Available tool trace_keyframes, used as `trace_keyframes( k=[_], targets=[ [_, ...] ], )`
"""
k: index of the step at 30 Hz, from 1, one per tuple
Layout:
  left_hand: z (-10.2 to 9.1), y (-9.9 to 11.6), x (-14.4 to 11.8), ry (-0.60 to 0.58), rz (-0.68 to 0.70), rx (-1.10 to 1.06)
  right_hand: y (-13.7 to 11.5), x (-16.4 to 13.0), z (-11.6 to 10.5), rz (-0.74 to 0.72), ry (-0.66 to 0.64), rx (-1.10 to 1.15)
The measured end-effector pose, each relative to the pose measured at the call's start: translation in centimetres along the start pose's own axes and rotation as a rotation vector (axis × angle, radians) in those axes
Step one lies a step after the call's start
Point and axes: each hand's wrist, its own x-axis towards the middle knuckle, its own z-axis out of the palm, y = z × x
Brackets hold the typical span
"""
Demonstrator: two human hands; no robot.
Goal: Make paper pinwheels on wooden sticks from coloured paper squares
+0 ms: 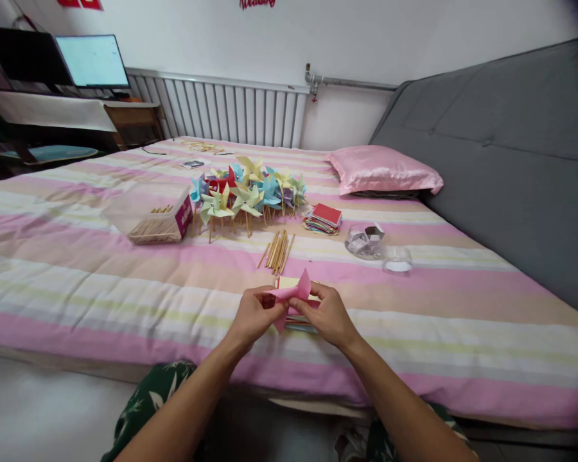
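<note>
Lower centre of the frame: left hand (254, 316) and right hand (328, 314) meet over the near edge of the striped bed (77, 269), both pinching a folded pink paper (291, 293), fingertips closed on its edges. Beneath the hands lies a small stack of coloured sheets (298, 326). Above it, loose wooden sticks (278, 249); further up, a cluster of finished pinwheels (248, 192). A clear box of sticks (154, 221) sits left of centre, a pink pillow (383, 170) upper right.

Apparently a home bedroom: striped bed (125, 269), pink pillow (383, 170), radiator (221, 112), desk monitor (92, 61).
</note>
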Motion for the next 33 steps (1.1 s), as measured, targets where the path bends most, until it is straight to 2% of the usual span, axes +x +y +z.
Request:
trace_keyframes(
  k=[4,6,9,11,13,16,20,25,28,33],
  targets=[
    [-0.4,0.7,0.0,-0.082,0.009,-0.010,0.6,0.3,-0.7,0.067,-0.011,0.127],
    [-1.0,1.1,0.1,-0.104,0.028,-0.018,0.7,0.6,-1.3,0.130,0.064,0.219],
    [-2.0,1.3,0.9,-0.036,0.048,0.039,0.9,1.2,-2.5,0.265,0.221,0.430],
    [-2.5,1.3,2.0,0.040,0.068,0.213,1.1,1.6,-3.3,0.335,0.291,0.605],
    [-2.6,1.2,3.6,0.110,0.112,0.581,1.2,1.8,-4.0,0.358,0.327,0.722],
    [-1.7,1.2,6.5,0.144,0.112,0.808,1.1,2.1,-4.7,0.345,0.347,0.778],
    [1.0,1.1,10.4,0.215,0.056,1.076,1.0,2.3,-5.3,0.333,0.362,0.826],
    [4.1,0.5,13.9,0.250,-0.009,1.263,1.4,2.6,-5.9,0.323,0.384,0.859],
    [4.7,0.0,15.2,0.264,-0.037,1.304,1.6,2.8,-6.0,0.321,0.382,0.868],
    [4.3,-0.3,16.6,0.295,-0.053,1.276,1.5,2.8,-6.1,0.331,0.383,0.903]
  ],
)
